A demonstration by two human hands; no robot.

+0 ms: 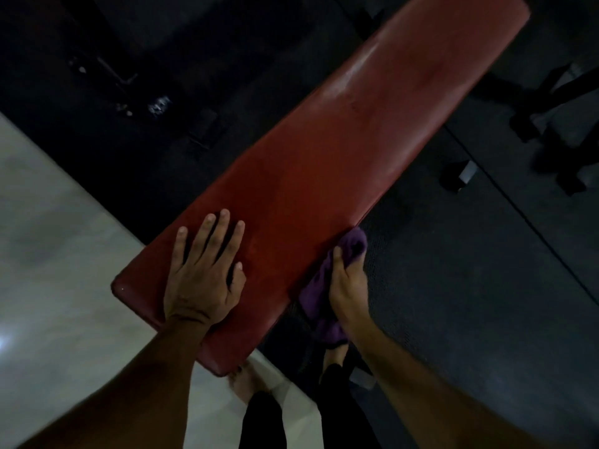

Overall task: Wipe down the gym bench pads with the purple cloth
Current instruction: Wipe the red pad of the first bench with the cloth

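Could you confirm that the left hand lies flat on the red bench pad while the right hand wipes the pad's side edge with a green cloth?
Nearly: the cloth is purple, not green. The head view shows the left hand flat on the red bench pad and the right hand holding it against the pad's side edge.

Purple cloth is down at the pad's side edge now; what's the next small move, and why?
Probably slide the purple cloth farther along the side edge of the red bench pad, away from the body. The right hand grips it against that edge near the close end, the left hand lies flat on top as a brace, and most of the edge lies ahead.
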